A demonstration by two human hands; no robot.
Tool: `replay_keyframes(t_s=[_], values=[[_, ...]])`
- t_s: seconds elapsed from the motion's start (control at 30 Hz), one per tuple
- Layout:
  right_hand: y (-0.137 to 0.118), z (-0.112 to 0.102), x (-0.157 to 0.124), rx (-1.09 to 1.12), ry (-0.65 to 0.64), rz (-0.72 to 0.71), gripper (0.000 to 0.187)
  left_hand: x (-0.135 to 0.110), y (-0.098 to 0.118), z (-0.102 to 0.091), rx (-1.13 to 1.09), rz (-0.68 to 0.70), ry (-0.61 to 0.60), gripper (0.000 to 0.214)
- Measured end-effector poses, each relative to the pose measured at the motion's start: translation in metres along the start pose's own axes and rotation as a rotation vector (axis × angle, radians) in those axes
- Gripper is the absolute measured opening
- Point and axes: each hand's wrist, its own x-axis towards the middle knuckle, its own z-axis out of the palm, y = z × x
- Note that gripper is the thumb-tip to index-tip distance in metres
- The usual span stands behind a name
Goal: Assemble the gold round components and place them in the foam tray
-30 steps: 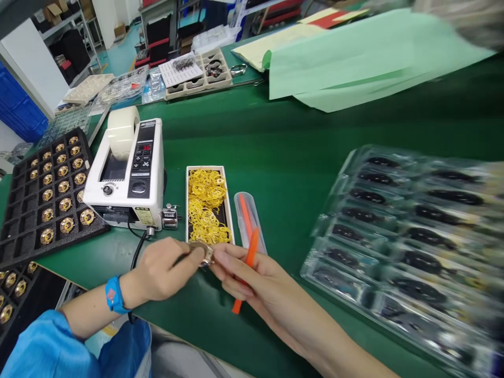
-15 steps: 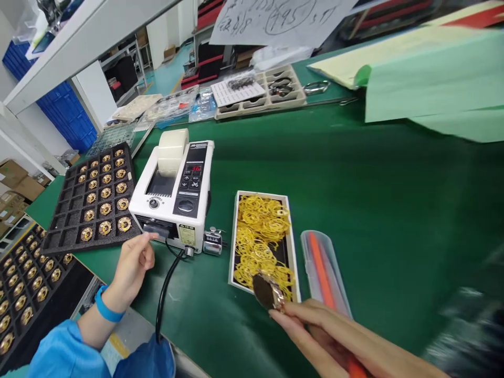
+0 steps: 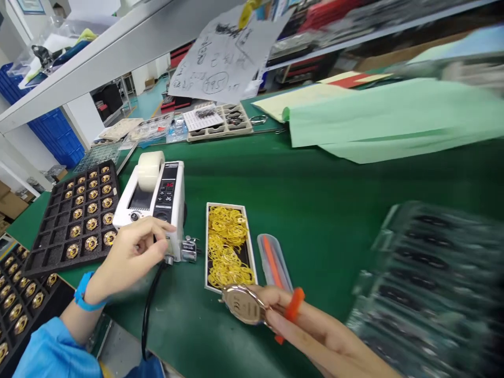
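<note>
My right hand holds a round gold watch case, its back plate facing up, together with an orange stick between the fingers. My left hand is at the front of the white tape dispenser, fingers curled in a pinch at its outlet; whether a piece of tape is in them I cannot make out. A roll of pale tape sits on top of the dispenser. A narrow box of yellow rings lies between my two hands.
A black tray of gold watch cases sits left of the dispenser, another at the lower left. A clear tube with an orange stick, a metal tally counter, blurred clear blister trays at right, and green paper sheets behind.
My left hand let go of the watch case and moved left to the dispenser's outlet. My right hand kept the case and turned it back-side up. The view swung around.
</note>
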Motion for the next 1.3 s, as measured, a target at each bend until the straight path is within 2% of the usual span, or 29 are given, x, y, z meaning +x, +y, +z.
replay_keyframes(t_s=[0.1,0.17,0.23,0.3,0.4,0.93,1.17,1.3], values=[[-0.009,0.003,-0.001,0.060,0.026,0.033,0.044,0.003,0.001,0.016,-0.295,-0.045,-0.232,0.025],[-0.012,0.004,0.000,0.121,0.021,0.034,0.045,0.003,-0.003,0.033,-0.330,-0.084,-0.354,0.028],[-0.013,0.006,0.002,0.168,-0.005,0.030,0.045,0.003,-0.008,0.049,-0.297,-0.130,-0.400,0.028],[-0.013,0.008,0.002,0.193,-0.029,0.014,0.046,0.002,-0.012,0.060,-0.266,-0.171,-0.399,0.025],[-0.015,0.010,0.002,0.214,-0.053,-0.004,0.044,0.001,-0.017,0.067,-0.246,-0.213,-0.387,0.022],[-0.018,0.010,0.003,0.159,-0.051,0.007,0.044,-0.001,-0.022,0.068,-0.254,-0.219,-0.395,0.020],[-0.021,0.011,0.001,0.224,-0.040,0.030,0.043,-0.001,-0.023,0.070,-0.217,-0.173,-0.372,0.021],[-0.014,0.011,0.003,0.175,-0.010,0.012,0.042,-0.004,-0.022,0.075,-0.065,-0.070,-0.296,0.018]])
